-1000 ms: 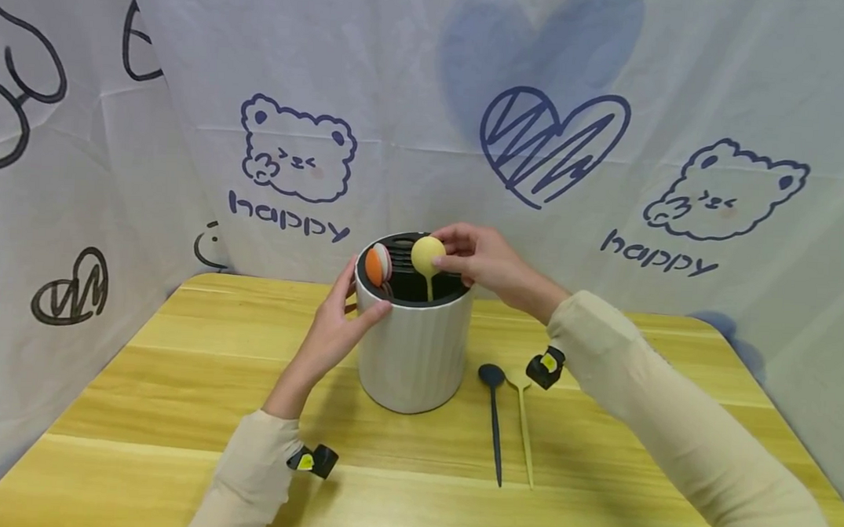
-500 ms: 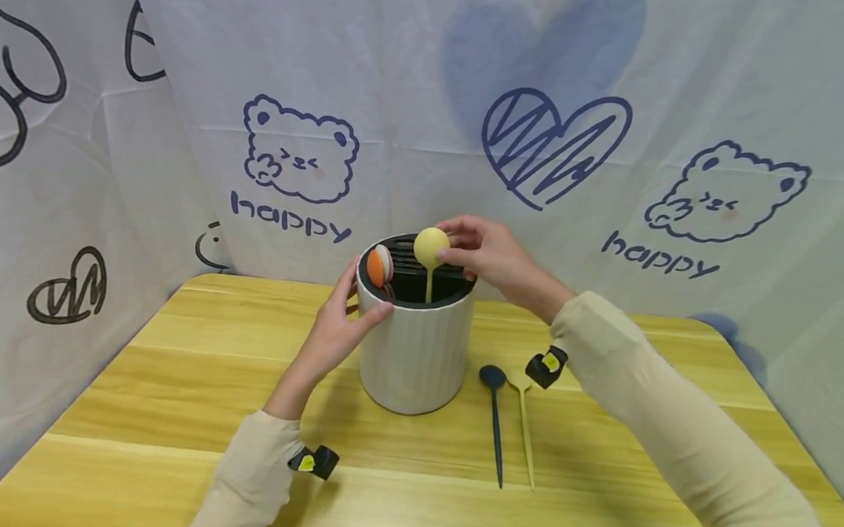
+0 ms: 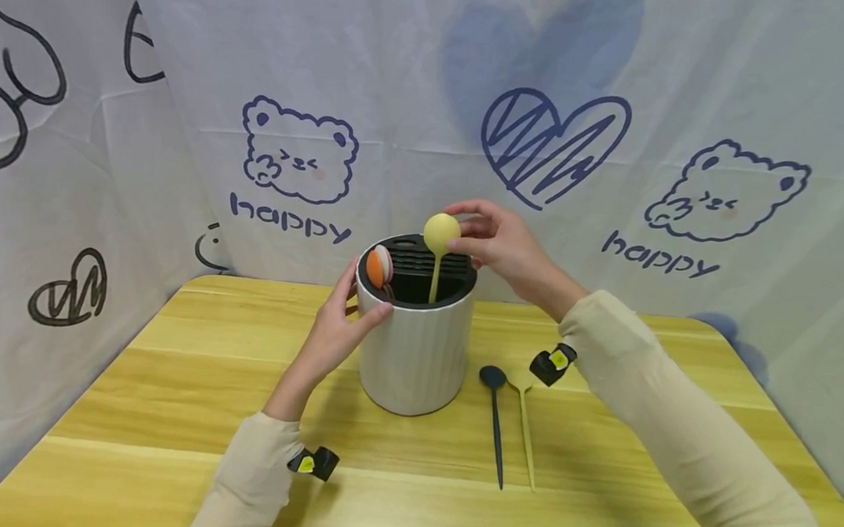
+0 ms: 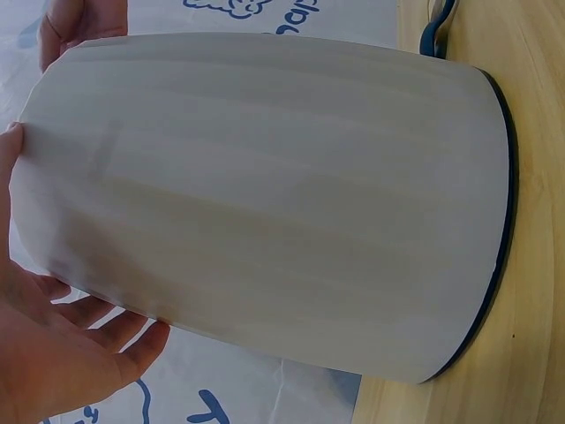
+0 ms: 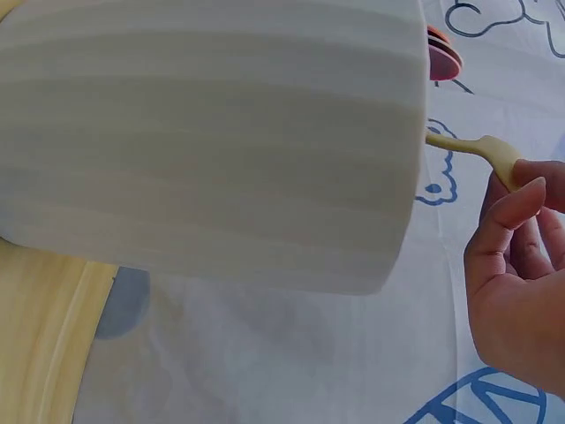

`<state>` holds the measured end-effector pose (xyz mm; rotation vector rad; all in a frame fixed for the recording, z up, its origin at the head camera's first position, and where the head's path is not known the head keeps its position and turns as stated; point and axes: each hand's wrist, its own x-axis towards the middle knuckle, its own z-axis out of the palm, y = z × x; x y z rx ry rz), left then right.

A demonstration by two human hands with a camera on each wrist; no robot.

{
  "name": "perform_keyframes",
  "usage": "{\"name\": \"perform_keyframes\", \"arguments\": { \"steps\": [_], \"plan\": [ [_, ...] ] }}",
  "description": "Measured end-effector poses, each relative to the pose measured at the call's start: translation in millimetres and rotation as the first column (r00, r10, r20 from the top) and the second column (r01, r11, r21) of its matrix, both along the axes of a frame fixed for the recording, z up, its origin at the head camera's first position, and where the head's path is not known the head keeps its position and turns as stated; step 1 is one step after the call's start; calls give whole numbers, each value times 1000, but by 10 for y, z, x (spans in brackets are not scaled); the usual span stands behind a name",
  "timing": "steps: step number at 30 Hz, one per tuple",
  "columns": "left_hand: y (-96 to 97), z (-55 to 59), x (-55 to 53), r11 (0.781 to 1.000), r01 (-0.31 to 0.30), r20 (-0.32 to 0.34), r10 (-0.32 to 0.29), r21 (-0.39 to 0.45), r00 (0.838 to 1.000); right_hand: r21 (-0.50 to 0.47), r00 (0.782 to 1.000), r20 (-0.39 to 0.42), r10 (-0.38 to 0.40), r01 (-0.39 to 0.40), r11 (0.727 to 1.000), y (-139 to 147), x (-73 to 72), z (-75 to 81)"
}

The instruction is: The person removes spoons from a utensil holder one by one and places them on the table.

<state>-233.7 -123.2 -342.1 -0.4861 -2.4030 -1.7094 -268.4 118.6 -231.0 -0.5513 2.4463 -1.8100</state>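
My left hand (image 3: 333,328) holds the left side of a white ribbed utensil holder (image 3: 412,365), thumb on the front of its rim and fingers round the side. In the left wrist view, those fingertips touch the holder's wall. Above the holder's opening, my right hand (image 3: 505,243) pinches the round head of a yellow spoon (image 3: 441,233). The spoon's handle points down into the holder, its lower end hidden inside. In the right wrist view, thumb and fingers of the right hand (image 5: 516,256) meet on the spoon head.
Orange and whitish round utensil heads (image 3: 378,266) stand at the holder's left inside edge, by black slats (image 3: 418,257). On the wooden table (image 3: 198,364), a dark blue spoon (image 3: 495,424) and another yellow spoon (image 3: 525,433) lie right of the holder. A printed white curtain (image 3: 416,74) hangs behind.
My right hand has risen and shifted slightly right with the yellow spoon, so its head is higher above the holder. The left hand and the holder have stayed put.
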Motion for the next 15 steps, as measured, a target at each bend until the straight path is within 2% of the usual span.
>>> {"name": "perform_keyframes", "arguments": {
  "steps": [7, 15],
  "plan": [
    [2, 2, 3, 1000, -3, 2, 3, -4, 1000, -42, 1000, -16, -4, 3, 999, 68, -11, 38],
    [8, 19, 3, 1000, -5, 8, 5, -6, 1000, -148, 995, -98, 8, -23, 989, 130, -17, 177]
  ]
}}
